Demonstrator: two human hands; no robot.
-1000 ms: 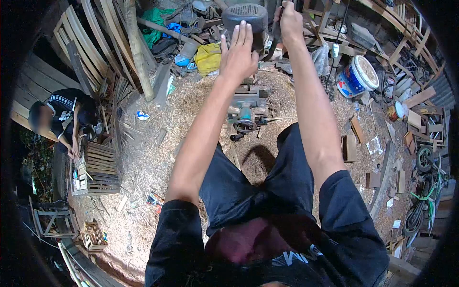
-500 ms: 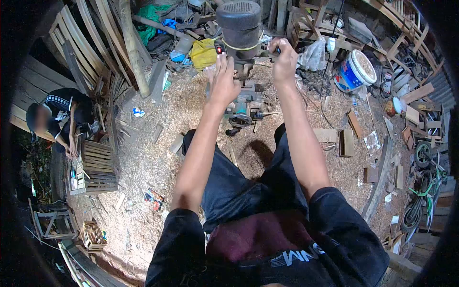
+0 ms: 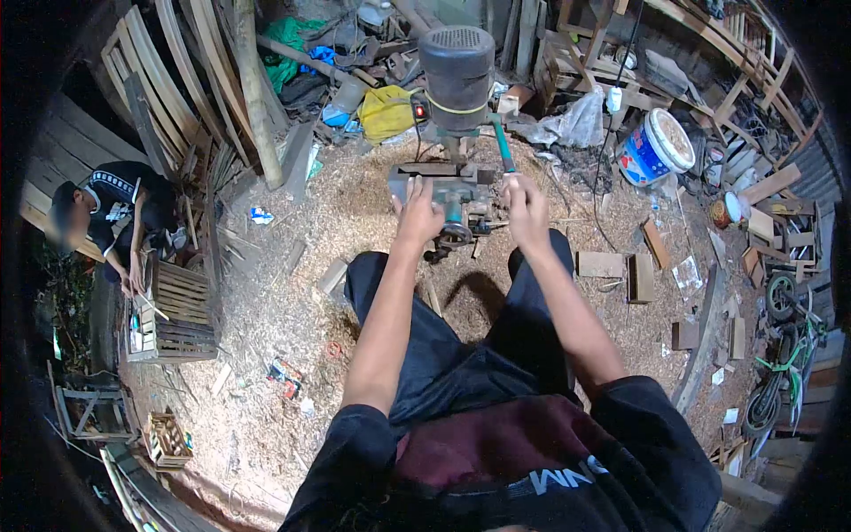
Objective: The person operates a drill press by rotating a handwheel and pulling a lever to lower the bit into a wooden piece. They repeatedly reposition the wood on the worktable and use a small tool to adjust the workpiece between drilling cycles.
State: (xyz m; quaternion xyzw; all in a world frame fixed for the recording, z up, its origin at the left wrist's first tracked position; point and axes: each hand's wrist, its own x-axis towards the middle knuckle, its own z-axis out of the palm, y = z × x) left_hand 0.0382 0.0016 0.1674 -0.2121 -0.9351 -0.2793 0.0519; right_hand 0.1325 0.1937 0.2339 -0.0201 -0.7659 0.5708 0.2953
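Note:
An upright drilling machine with a dark motor housing (image 3: 456,66) stands in front of me. Below its head is a metal vise (image 3: 408,182), and a brown strip (image 3: 434,168), perhaps wood, lies along its top. My left hand (image 3: 418,215) rests against the vise's near side with its fingers stretched forward. My right hand (image 3: 527,213) is closed around the lower end of the green lever (image 3: 503,146); its grip end is hidden by the fingers. A handwheel (image 3: 456,234) sits low between my hands. The switch box (image 3: 419,111) shows a red light beside the motor.
Wood shavings (image 3: 266,337) cover the floor. Wooden blocks (image 3: 601,264) lie to the right, near a blue-and-white bucket (image 3: 656,146) and a hanging cable (image 3: 603,142). On the left, a person (image 3: 124,213) works at a slatted wooden crate (image 3: 182,310).
My left hand has come away from the switch box and down to the vise. My right hand has moved down towards me, and the green lever now shows.

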